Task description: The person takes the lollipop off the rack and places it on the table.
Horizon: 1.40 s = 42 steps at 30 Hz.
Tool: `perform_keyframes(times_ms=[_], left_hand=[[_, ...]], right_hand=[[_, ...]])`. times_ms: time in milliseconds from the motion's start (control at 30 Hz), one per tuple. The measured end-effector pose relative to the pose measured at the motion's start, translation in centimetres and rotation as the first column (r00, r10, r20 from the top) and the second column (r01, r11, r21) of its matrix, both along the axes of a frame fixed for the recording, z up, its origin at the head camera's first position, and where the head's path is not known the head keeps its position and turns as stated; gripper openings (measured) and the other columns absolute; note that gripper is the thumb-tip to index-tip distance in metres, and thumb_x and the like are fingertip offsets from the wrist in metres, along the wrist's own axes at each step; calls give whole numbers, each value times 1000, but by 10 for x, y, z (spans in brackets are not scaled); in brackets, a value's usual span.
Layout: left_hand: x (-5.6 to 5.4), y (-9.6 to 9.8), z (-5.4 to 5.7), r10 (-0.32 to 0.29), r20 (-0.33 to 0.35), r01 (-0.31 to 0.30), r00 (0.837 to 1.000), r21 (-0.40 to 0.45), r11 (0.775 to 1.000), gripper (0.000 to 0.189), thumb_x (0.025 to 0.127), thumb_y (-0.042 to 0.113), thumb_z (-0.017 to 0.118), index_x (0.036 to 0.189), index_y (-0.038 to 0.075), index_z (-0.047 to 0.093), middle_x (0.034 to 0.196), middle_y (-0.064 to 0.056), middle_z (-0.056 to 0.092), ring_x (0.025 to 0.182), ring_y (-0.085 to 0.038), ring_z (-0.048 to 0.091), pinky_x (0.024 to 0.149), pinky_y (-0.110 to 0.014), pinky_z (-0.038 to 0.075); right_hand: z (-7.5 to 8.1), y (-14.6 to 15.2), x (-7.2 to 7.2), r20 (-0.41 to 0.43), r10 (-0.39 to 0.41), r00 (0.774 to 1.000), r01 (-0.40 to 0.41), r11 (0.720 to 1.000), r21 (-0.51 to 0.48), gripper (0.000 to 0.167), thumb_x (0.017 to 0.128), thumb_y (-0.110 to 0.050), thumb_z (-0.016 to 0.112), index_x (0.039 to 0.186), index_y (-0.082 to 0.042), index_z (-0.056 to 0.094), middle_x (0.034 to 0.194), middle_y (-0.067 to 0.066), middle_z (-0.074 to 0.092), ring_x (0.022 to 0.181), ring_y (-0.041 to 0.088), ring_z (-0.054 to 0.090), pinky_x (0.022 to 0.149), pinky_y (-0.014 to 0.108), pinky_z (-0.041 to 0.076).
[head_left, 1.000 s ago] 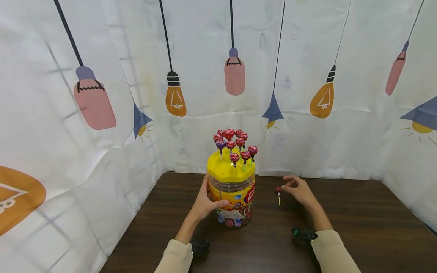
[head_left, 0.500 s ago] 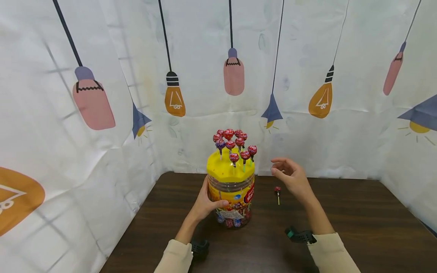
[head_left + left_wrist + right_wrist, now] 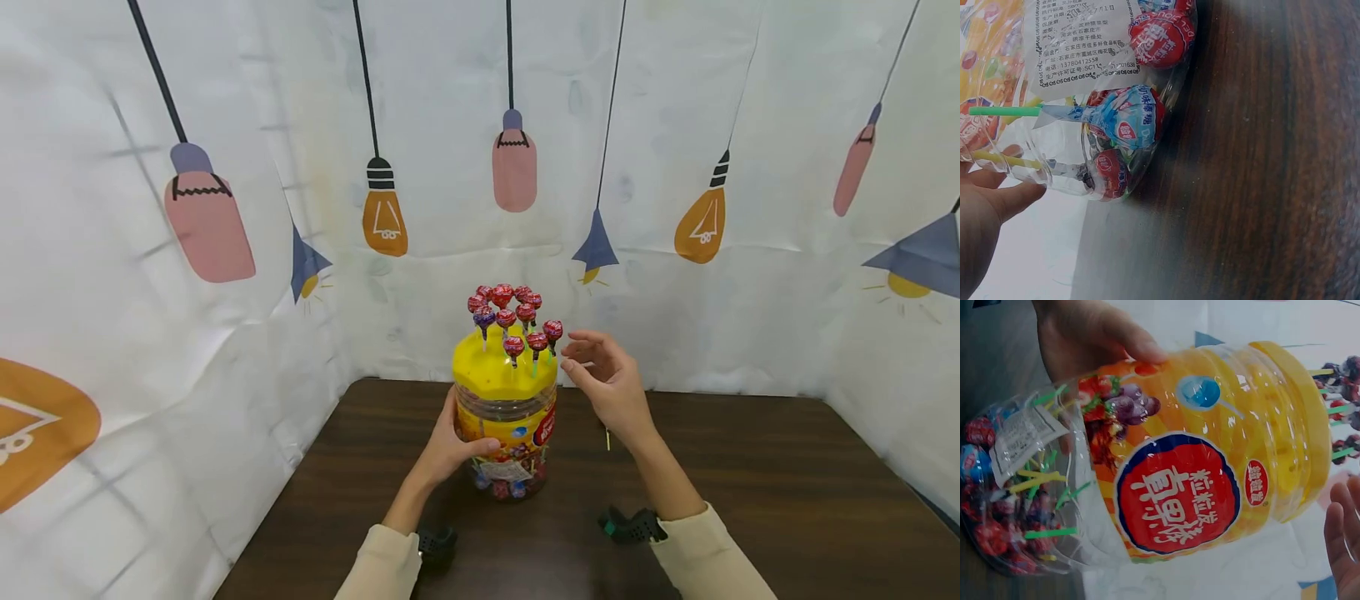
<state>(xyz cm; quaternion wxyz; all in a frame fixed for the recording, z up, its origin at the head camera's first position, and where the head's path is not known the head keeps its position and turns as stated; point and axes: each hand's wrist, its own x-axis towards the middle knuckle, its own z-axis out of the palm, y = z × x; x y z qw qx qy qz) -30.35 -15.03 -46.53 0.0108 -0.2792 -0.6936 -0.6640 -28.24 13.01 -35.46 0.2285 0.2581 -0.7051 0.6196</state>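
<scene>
A clear plastic candy jar (image 3: 525,412) with an orange label and a yellow lid (image 3: 486,377) stands upright on the table. My left hand (image 3: 444,452) grips its left side, thumb across the front. Several red-wrapped lollipops and a purple one (image 3: 484,317) stand stick-down in the lid. My right hand (image 3: 611,390) is raised just right of the lid, thumb and fingers bent and apart, fingertips close to the rightmost lollipop (image 3: 552,331). Between them nothing shows. Behind the right wrist lies a loose lollipop; only its yellow stick (image 3: 608,440) shows. More lollipops (image 3: 1132,119) fill the jar's bottom.
The dark wooden table (image 3: 720,475) reaches back to a white curtain (image 3: 450,275) printed with hanging lamps. Another part of this curtain hangs along the left side. A dark strap device (image 3: 633,526) is on the right wrist.
My right hand has lifted off the area beside the loose lollipop and moved left and up to the lid. The left hand and the jar have stayed in place.
</scene>
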Motion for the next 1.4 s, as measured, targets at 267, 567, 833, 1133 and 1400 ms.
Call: perform_keyframes(times_ms=[267, 567, 833, 1133, 1400], left_hand=[[-3, 2, -2, -7, -12, 7, 1000, 14, 1000, 97, 87, 30, 82, 160, 32, 18, 150, -6, 44, 129, -24, 54, 109, -39, 48], [-3, 2, -2, 2, -13, -2, 1000, 8, 1000, 96, 88, 30, 82, 159, 32, 19, 150, -6, 45, 129, -24, 54, 110, -40, 47], [-2, 1, -1, -5, -31, 5, 1000, 11, 1000, 94, 88, 31, 82, 159, 31, 19, 150, -5, 44, 130, -25, 53, 111, -43, 46], [-2, 2, -2, 6, -25, -6, 1000, 5, 1000, 94, 88, 32, 82, 158, 32, 21, 149, -4, 45, 130, -24, 53, 111, -42, 46], [-2, 3, -2, 0, -29, 1, 1000, 7, 1000, 94, 88, 32, 82, 159, 30, 20, 149, -6, 45, 129, -23, 54, 110, -37, 48]], right_hand=[[15, -2, -17, -18, 55, 998, -54, 996, 71, 36, 97, -3, 67, 133, -4, 62, 106, 6, 70, 91, 11, 68, 75, 25, 60], [30, -1, -17, -9, 134, 991, -132, 987, 97, 40, 96, -1, 67, 135, 1, 59, 104, -5, 70, 85, 12, 66, 74, 26, 59], [32, -4, -16, 1, 95, 996, -94, 984, 151, 40, 95, -4, 70, 134, -6, 62, 108, 16, 71, 89, 12, 69, 73, 26, 59], [30, -6, -16, -52, 79, 996, -70, 984, 162, 43, 93, -1, 70, 134, -7, 62, 105, 21, 72, 86, 20, 70, 70, 24, 58], [30, -10, -16, -93, 47, 995, -35, 991, 125, 40, 91, 0, 69, 131, -6, 64, 102, 22, 73, 85, 10, 70, 68, 24, 59]])
